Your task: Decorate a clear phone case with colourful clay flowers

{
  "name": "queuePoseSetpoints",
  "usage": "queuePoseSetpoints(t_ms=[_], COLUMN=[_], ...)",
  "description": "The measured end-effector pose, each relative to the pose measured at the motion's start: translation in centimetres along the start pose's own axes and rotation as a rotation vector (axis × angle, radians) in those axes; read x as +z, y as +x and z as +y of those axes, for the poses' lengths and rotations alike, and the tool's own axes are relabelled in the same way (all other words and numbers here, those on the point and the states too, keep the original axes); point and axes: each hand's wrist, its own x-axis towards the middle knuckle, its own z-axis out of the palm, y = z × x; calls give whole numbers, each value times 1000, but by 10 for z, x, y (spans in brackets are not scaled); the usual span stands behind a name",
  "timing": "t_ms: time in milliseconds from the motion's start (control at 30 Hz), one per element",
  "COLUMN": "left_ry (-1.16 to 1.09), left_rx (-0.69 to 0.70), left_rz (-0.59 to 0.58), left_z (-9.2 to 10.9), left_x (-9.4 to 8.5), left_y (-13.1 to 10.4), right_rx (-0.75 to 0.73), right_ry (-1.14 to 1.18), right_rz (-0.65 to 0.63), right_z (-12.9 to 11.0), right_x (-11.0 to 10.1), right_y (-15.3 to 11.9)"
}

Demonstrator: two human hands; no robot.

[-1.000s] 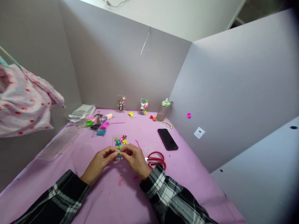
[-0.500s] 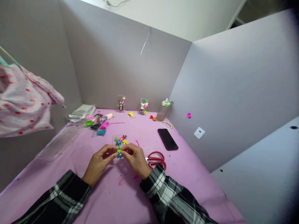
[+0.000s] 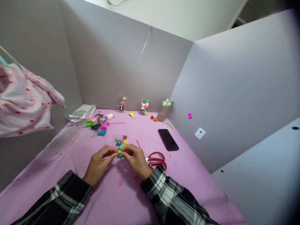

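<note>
Between my two hands is a small piece of green clay (image 3: 119, 152), pinched by the fingertips of both. My left hand (image 3: 101, 161) holds its left side with thumb and forefinger. On the other side, my right hand (image 3: 136, 157) pinches it with its thumb and fingers. Just beyond the fingertips lies a clear card with colourful clay flowers (image 3: 119, 142), its near part partly hidden by the hands. Blue, pink, yellow, brown and green shapes show on it.
Red-handled scissors (image 3: 157, 158) lie right of my right hand, with a black phone (image 3: 168, 139) beyond. Bags of coloured clay (image 3: 101, 133) are at the left back. Two decorated cards (image 3: 122, 104) and a bottle (image 3: 163, 111) stand at the rear.
</note>
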Motion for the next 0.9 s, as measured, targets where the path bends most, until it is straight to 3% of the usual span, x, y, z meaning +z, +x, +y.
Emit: queuePoseSetpoints(t_ms=[533, 800, 900], left_ry=[66, 44, 48], left_rx=[188, 41, 65], left_rz=[20, 15, -20], left_z=[-5, -4, -5], left_x=[-1, 1, 2], left_y=[-2, -1, -1], right_rx=[-14, -6, -8], right_ry=[-25, -1, -3], right_rz=[-10, 12, 9], right_z=[3, 2, 3], right_x=[-1, 0, 0], right_y=[1, 2, 1])
